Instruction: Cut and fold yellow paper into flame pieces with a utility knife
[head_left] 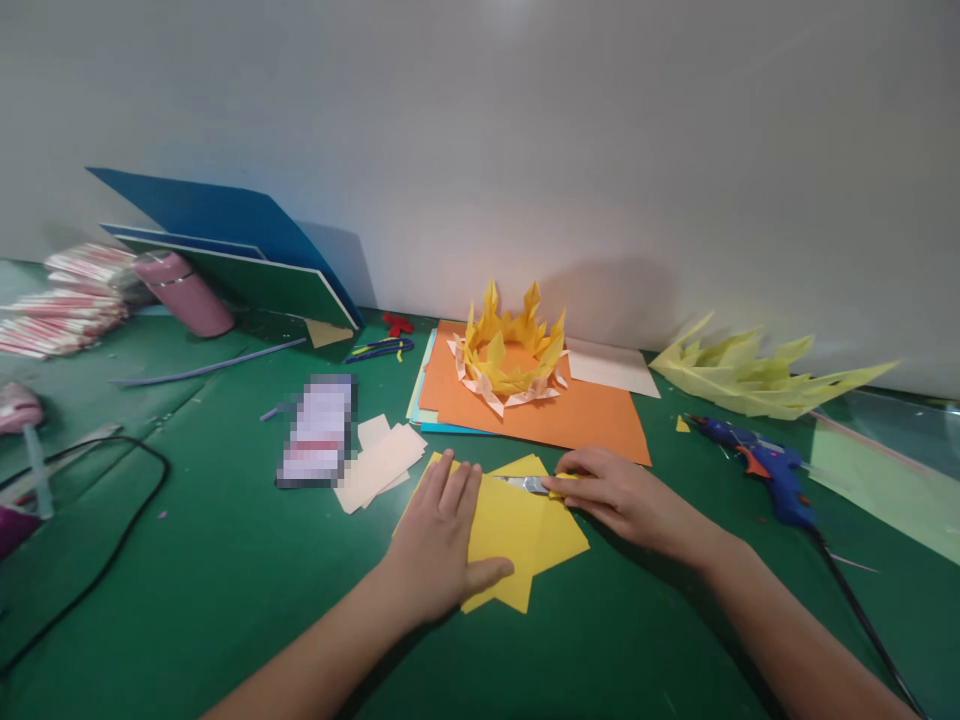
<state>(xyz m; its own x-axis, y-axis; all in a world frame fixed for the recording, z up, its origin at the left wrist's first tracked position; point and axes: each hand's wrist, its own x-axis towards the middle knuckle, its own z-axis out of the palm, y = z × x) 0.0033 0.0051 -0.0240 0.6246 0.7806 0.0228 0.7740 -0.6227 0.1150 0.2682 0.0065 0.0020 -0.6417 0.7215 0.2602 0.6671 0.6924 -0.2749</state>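
Observation:
Several yellow paper sheets (510, 535) lie overlapped at different angles on the green table top. My left hand (442, 535) rests flat on them with its fingers stretched out. My right hand (611, 490) is closed around a utility knife (559, 487) with a yellow handle. The knife's blade lies along the upper part of the yellow paper, its tip pointing left towards my left fingers. Pale pink paper pieces (384, 468) sit to the left of the yellow sheets. Behind them, a folded yellow paper crown (510, 350) with a pink base stands on orange sheets (600, 418).
A blue glue gun (776, 475) with a cord lies at right, below a pale yellow folded paper piece (750, 370). On the left are a phone (319, 430), a pink bottle (187, 295), leaning blue and green boards (247, 285) and a black cable (142, 520). A wall stands behind.

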